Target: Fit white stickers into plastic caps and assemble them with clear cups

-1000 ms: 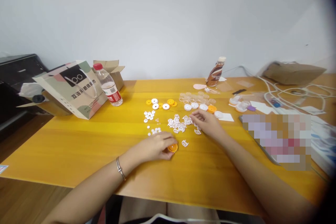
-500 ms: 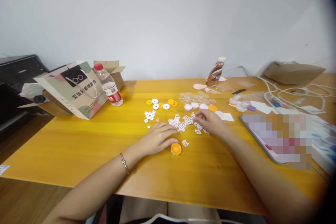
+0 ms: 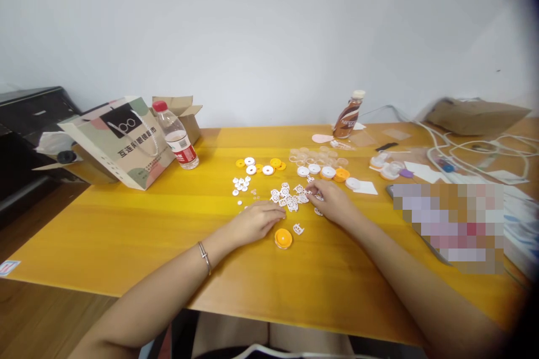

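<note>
My right hand (image 3: 332,202) is at the right side of a pile of small white openwork plastic pieces (image 3: 290,199). Its thumb and fingers are pinched together, with white openwork at the fingertips. Left of the pile, my left hand (image 3: 259,222) rests low over the table, fingers drawn together and bent; whatever they hold is hidden. Just in front of it lies a round orange case (image 3: 283,239) with a pale edge, inner side up. A single white openwork piece (image 3: 298,229) is beside the case, apart from the pile.
White and orange discs (image 3: 268,170), clear rings (image 3: 303,155) and small white caps (image 3: 241,184) lie behind my hands. A water bottle (image 3: 181,143) and paper bag (image 3: 126,146) stand left. A brown drink bottle (image 3: 348,118), cables (image 3: 450,151) and a blurred tablet (image 3: 450,230) are right.
My left hand's fingers have drawn together and lowered a little toward the table. The right hand's fingertips have shifted slightly left and nearer along the pile. The view has moved slightly.
</note>
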`<state>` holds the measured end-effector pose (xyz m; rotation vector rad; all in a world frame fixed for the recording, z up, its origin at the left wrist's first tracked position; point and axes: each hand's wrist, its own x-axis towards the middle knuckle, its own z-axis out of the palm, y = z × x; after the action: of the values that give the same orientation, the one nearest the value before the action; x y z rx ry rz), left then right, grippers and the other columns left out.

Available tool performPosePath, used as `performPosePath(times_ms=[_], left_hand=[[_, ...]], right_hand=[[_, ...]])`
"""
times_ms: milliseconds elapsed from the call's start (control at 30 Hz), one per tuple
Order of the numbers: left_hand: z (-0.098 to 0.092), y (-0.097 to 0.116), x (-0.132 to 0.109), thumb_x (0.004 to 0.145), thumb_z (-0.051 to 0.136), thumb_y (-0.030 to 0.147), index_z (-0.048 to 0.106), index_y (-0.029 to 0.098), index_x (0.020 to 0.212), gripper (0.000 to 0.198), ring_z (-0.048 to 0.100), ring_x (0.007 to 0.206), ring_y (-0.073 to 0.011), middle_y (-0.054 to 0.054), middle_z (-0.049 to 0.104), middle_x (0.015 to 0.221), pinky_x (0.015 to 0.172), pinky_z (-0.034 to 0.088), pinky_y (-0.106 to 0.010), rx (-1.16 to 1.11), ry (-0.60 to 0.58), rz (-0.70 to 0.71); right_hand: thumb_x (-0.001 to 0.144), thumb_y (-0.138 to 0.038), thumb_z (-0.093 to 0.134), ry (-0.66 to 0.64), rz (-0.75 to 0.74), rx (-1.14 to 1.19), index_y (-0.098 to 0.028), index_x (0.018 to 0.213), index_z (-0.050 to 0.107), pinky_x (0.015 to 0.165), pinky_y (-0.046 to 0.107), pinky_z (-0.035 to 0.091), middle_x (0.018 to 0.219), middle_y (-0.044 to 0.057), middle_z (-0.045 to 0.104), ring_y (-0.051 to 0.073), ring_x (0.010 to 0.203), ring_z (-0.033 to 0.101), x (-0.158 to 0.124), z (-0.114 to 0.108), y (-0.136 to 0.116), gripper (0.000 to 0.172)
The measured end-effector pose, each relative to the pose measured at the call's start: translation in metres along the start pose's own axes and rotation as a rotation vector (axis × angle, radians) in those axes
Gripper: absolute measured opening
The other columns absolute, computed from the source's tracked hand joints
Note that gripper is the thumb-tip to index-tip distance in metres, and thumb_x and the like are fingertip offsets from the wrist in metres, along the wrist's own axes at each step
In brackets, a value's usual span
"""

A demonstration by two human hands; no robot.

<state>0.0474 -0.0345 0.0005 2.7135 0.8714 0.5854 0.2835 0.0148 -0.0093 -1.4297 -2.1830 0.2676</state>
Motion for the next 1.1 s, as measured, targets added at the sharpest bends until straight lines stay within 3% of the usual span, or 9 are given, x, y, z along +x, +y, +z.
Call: performPosePath(times_ms=[233, 367, 533, 633, 733, 933, 1100], left_hand=[[0.005, -0.006, 0.002, 0.086, 0.039, 0.014, 0.058, 0.016, 0.095, 0.021, 0.056, 0.091, -0.0136, -0.006, 0.062, 0.095, 0.082, 0.046, -0.028, -0.101, 0.061, -0.016], [0.003, -0.003, 0.002, 0.087, 0.039, 0.017, 0.057, 0.016, 0.093, 0.019, 0.056, 0.089, -0.0134, -0.006, 0.061, 0.092, 0.080, 0.045, -0.028, -0.148, 0.086, -0.047], [-0.003, 0.003, 0.001, 0.087, 0.040, 0.019, 0.054, 0.015, 0.091, 0.015, 0.054, 0.089, -0.0132, -0.006, 0.058, 0.093, 0.081, 0.044, -0.028, -0.243, 0.183, -0.088], [-0.003, 0.005, 0.001, 0.086, 0.042, 0.020, 0.053, 0.015, 0.087, 0.013, 0.052, 0.090, -0.0134, -0.007, 0.055, 0.093, 0.082, 0.043, -0.028, -0.322, 0.259, -0.118], [-0.001, 0.003, 0.002, 0.085, 0.045, 0.025, 0.053, 0.015, 0.084, 0.013, 0.052, 0.083, -0.0125, -0.005, 0.057, 0.088, 0.076, 0.043, -0.026, -0.425, 0.315, -0.235], [-0.001, 0.002, 0.006, 0.078, 0.056, 0.036, 0.050, 0.014, 0.080, 0.023, 0.053, 0.060, -0.0070, -0.001, 0.059, 0.072, 0.049, 0.038, -0.016, -0.830, 0.336, -0.540], [-0.002, 0.002, 0.007, 0.070, 0.064, 0.038, 0.050, 0.013, 0.080, 0.030, 0.053, 0.052, -0.0057, -0.001, 0.060, 0.068, 0.039, 0.034, -0.013, -1.002, 0.387, -0.597]], right_hand=[[0.075, -0.019, 0.045, 0.004, 0.043, 0.070, -0.019, 0.089, 0.053, 0.060, 0.027, 0.041, 0.071, 0.003, 0.060, 0.017, 0.065, 0.055, -0.002, -0.003, -0.009, 0.016], [0.078, -0.026, 0.047, -0.037, 0.039, 0.080, -0.019, 0.081, 0.054, 0.062, 0.028, 0.041, 0.073, 0.004, 0.060, 0.017, 0.068, 0.055, -0.002, -0.005, -0.012, 0.010], [0.076, -0.036, 0.052, -0.110, -0.026, 0.038, -0.019, 0.073, 0.054, 0.069, 0.031, 0.041, 0.078, 0.006, 0.061, 0.020, 0.076, 0.054, -0.003, -0.005, -0.009, 0.018], [0.075, -0.034, 0.054, -0.151, 0.000, 0.032, -0.019, 0.069, 0.054, 0.067, 0.031, 0.040, 0.075, 0.006, 0.060, 0.020, 0.074, 0.054, -0.002, -0.006, -0.009, 0.017], [0.072, -0.030, 0.057, -0.136, 0.040, 0.066, -0.019, 0.066, 0.054, 0.063, 0.030, 0.040, 0.071, 0.004, 0.060, 0.019, 0.070, 0.054, -0.002, -0.008, -0.011, 0.013], [0.072, -0.036, 0.056, 0.031, 0.205, 0.397, -0.021, 0.067, 0.051, 0.054, 0.027, 0.039, 0.063, 0.000, 0.058, 0.014, 0.057, 0.051, -0.002, -0.011, -0.024, 0.016], [0.067, -0.041, 0.060, -0.062, 0.304, 0.819, -0.021, 0.073, 0.051, 0.052, 0.025, 0.042, 0.059, -0.003, 0.055, 0.011, 0.051, 0.051, -0.007, -0.004, -0.044, 0.023]])
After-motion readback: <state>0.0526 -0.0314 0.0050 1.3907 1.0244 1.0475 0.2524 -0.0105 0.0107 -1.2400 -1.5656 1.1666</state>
